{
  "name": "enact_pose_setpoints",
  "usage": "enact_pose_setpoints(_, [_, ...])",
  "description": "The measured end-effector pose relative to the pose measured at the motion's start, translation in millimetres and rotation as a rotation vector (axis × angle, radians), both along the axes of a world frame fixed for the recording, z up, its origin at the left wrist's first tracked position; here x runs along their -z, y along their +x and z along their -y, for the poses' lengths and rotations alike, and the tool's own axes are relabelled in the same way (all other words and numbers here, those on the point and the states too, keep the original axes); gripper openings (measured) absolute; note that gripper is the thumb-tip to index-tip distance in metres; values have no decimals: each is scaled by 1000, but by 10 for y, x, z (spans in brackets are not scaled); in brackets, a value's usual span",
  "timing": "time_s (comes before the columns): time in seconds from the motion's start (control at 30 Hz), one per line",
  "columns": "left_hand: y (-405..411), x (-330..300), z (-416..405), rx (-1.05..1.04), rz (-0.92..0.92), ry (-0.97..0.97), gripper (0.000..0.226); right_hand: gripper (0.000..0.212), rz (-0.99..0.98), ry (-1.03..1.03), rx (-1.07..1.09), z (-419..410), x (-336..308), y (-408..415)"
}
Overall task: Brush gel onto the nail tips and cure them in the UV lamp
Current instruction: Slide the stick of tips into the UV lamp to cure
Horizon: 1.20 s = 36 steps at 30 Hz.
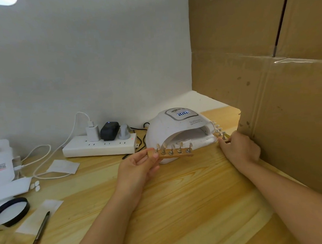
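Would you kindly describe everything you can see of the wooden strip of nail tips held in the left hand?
The wooden strip is a thin, light-brown bar, apparently wood, carrying two rows of small metal-looking stands, each topped with a pale nail tip. It is held roughly level, slightly tilted, just in front of the open mouth of the white UV lamp, above the table. The left hand pinches its left end between thumb and fingers; nothing else visibly touches it. Whether gel is on the tips cannot be told.
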<state>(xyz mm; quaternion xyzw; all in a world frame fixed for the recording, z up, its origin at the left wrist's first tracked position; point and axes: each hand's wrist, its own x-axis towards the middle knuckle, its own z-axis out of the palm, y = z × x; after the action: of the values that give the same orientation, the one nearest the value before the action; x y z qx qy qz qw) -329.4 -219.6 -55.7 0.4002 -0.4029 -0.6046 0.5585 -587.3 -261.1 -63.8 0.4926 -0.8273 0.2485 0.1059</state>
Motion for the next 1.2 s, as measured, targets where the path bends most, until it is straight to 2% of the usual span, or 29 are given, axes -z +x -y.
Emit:
enact_pose_setpoints(0.47, [13,2,-28,12,-33,-13,28,51,50,23,140,36,-48,73])
enact_pose_setpoints(0.6, [18,2,-26,18,-28,-11,30,47,48,12,68,5,-54,61])
enact_pose_setpoints(0.73, [16,2,-25,15,-25,-6,30,35,48,-18,-29,-20,-49,57])
enact_pose_setpoints(0.93, [16,1,-26,18,-23,-8,26,38,-34,31,7,-23,-51,112])
enact_pose_setpoints(1.0, [18,1,-26,18,-16,-8,23,32,-18,-22,-37,-38,-61,122])
enact_pose_setpoints(1.1, [18,-5,-25,23,-12,-10,19,12,135,-250,-185,-134,-105,163])
enact_pose_setpoints(1.13, [16,-8,-24,27,-12,-11,18,5,197,-302,-301,-192,-116,167])
enact_pose_setpoints(1.2, [17,-10,-21,32,-12,-12,18,14,173,-271,-596,-322,-109,179])
